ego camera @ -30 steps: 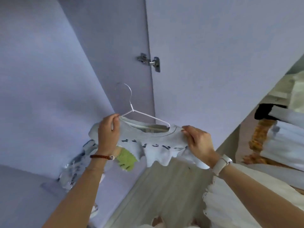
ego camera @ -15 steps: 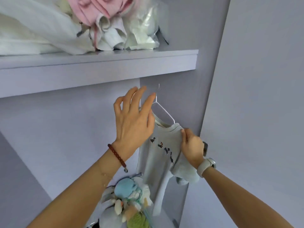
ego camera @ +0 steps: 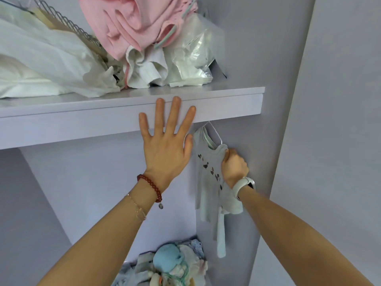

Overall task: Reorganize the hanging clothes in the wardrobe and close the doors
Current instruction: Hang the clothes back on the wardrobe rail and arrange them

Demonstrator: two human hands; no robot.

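Item: small pale shirt (ego camera: 208, 174) on a white wire hanger (ego camera: 214, 134), hanging at the far right of the wardrobe's lower section, just under the shelf (ego camera: 226, 106) and close beside the right side panel (ego camera: 257, 141). The hanger's hook is running up behind the shelf's front edge; the rail itself is hidden, so whether the hook is seated cannot be told.

Right hand (ego camera: 234, 166): fingers are curling tight on the shirt's shoulder where it is lying over the hanger's arm, clamping cloth and probably wire together. A white watch (ego camera: 245, 185) is sitting on this wrist.

Left hand (ego camera: 165, 141): fingers are spreading straight and apart, holding nothing, tips lying over the shelf's front edge, thumb just beside the shirt's collar. A red bead bracelet (ego camera: 150, 185) is circling the wrist.

Handling, as judged: the shirt is looking light, thin and limp, likely to slide off smooth wire if pulled by the hem or sleeve. The hanger is seeming springy and easily bent. Best hold: the hanger's neck below the hook, or the shoulder with wire pinched inside the cloth.

Also present: pink clothing (ego camera: 132, 23), white folded cloth (ego camera: 41, 65) and a clear plastic bag (ego camera: 193, 52) are piling on the shelf; a heap of soft toys (ego camera: 171, 263) is lying below.
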